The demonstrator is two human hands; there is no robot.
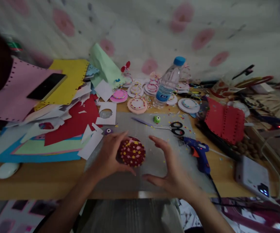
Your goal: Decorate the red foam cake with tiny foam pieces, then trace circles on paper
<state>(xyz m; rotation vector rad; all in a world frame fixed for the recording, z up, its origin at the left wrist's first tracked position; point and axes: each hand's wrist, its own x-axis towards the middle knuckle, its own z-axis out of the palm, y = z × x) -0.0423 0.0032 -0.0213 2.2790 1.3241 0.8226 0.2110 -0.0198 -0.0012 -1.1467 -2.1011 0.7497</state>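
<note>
A round dark red piece (133, 152), dotted with small yellow and pink flowers or stars, sits on the grey mat (152, 181). My left hand (109, 153) curves around its left side, thumb and fingers spread; whether it touches the piece I cannot tell. To the right, my right hand (170, 165) is held apart from it, thumb and fingers wide open and nothing between them. Beyond my hands lie scissors (171, 127), a small green bead-like piece with an eye (156, 119) and a similar purple one (108, 131). A blue glue gun (199, 150) rests right of my right hand.
A water bottle (165, 85) stands among several small decorated paper hats (137, 104) at the back. Coloured paper sheets (74, 121) and a phone (46, 86) cover the left. Red card (224, 119), a power bank-like device (253, 176) and cables are on the right.
</note>
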